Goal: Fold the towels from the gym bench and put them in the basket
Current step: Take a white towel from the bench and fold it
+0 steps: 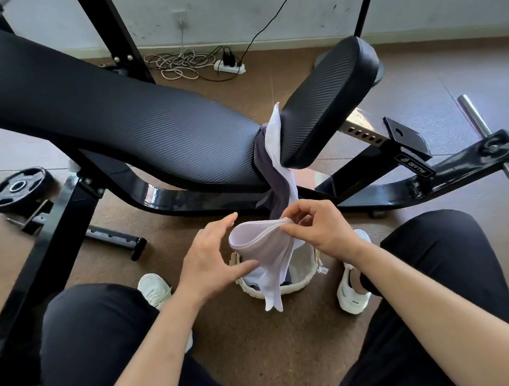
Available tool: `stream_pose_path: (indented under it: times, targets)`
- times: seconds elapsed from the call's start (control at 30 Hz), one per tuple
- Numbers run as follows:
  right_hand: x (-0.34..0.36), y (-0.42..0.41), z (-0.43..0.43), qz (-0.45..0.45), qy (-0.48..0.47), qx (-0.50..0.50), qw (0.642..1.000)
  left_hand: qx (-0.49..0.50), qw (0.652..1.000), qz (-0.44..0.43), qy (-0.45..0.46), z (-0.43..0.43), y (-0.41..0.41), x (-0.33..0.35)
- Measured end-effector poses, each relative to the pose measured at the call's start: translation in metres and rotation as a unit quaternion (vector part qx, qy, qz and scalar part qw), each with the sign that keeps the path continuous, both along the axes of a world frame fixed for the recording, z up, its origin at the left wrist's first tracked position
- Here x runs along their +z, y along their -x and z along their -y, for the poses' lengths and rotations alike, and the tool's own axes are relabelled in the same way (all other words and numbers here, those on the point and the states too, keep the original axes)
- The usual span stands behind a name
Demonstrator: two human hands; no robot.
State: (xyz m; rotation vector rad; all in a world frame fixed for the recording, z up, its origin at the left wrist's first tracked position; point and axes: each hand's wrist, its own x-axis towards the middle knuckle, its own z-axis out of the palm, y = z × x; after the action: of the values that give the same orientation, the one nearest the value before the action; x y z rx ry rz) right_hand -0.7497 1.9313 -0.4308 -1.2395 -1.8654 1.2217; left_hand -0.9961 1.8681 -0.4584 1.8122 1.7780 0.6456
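Observation:
A pale lilac towel point(264, 257) hangs in the air above a small woven basket point(305, 279) on the floor between my feet. My right hand point(316, 226) pinches the towel's top hem. My left hand point(213, 258) is at its left side with straight fingers, thumb against the cloth. A white towel point(274, 137) and a dark grey towel point(267, 164) hang from the gap between the black gym bench's back pad point(103, 116) and seat pad point(328, 99). Folded cloth lies inside the basket, mostly hidden.
The bench's black steel frame point(378, 190) runs across the floor just behind the basket. A weight plate point(20, 190) lies at the left, a steel bar point(506, 161) at the right. A power strip point(229, 66) with cables sits near the wall. My knees flank the basket.

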Motion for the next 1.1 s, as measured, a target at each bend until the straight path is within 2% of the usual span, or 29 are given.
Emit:
stream_pose_path:
  times: [0.1, 0.23, 0.33, 0.53, 0.67, 0.8, 0.9, 1.1]
  targets:
    - [0.002, -0.005, -0.001, -0.01, 0.019, 0.025, 0.999, -0.003, 0.999, -0.031, 0.031, 0.002, -0.006, -0.006]
    - [0.002, -0.012, -0.004, -0.017, 0.024, 0.016, 0.999, 0.005, 1.0, -0.02, -0.012, 0.002, -0.005, 0.001]
    - [0.002, -0.018, -0.007, -0.003, 0.031, 0.001, 1.0, 0.019, 0.999, 0.032, -0.018, 0.003, -0.003, 0.003]
    - [0.0, -0.017, -0.008, 0.036, 0.025, 0.002, 0.999, 0.092, 0.971, 0.221, -0.014, 0.001, -0.007, 0.016]
    - [-0.003, -0.014, -0.007, 0.068, 0.018, 0.015, 0.997, 0.094, 0.964, 0.247, -0.003, 0.002, -0.009, 0.02]
    - [0.005, -0.001, 0.003, 0.128, -0.065, 0.059, 0.988, 0.03, 0.963, 0.268, 0.011, 0.003, -0.014, 0.02]
    - [0.01, 0.02, 0.014, 0.125, -0.107, 0.114, 0.98, -0.001, 0.962, 0.272, 0.007, 0.005, -0.019, 0.02]
    - [0.014, 0.033, 0.022, 0.107, -0.099, 0.136, 0.98, 0.044, 0.947, 0.316, 0.027, 0.004, -0.014, 0.02]
